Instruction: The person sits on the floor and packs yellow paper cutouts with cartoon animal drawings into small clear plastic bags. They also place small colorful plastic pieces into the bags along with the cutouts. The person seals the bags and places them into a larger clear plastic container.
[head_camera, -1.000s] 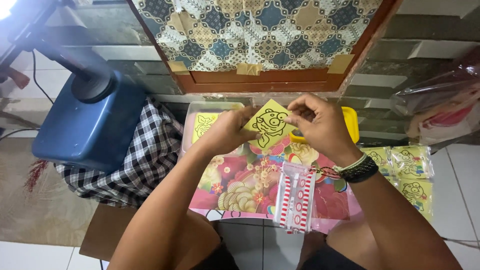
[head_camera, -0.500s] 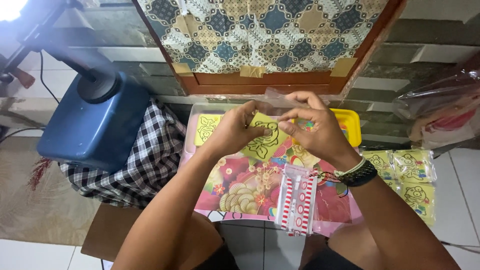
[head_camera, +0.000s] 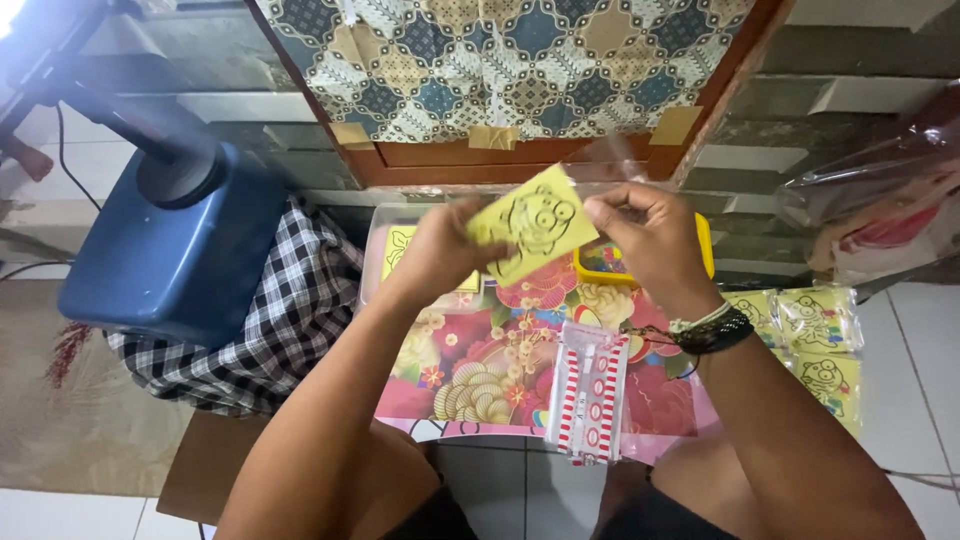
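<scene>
My left hand (head_camera: 440, 250) and my right hand (head_camera: 645, 240) both grip a small yellow card (head_camera: 532, 224) printed with a black cartoon outline, held tilted in the air above a pink floral mat (head_camera: 500, 370). A thin clear plastic sleeve (head_camera: 620, 160) rises from the card's top right, by my right fingers. My right wrist wears dark bracelets (head_camera: 712, 328). A stack of red-and-white striped strips in clear wrap (head_camera: 588, 392) lies on the mat below my hands.
A yellow tray (head_camera: 705, 250) and a clear box with another yellow card (head_camera: 395, 250) sit behind the mat. Several bagged yellow cards (head_camera: 815, 345) lie at the right. A blue machine (head_camera: 175, 250) on checked cloth (head_camera: 285, 310) stands left; a patterned cloth board (head_camera: 500, 60) leans behind.
The yellow card has been lifted higher and tilted, with its printed face now toward me. Both hands rose with it, and the clear sleeve now sticks up past my right fingers.
</scene>
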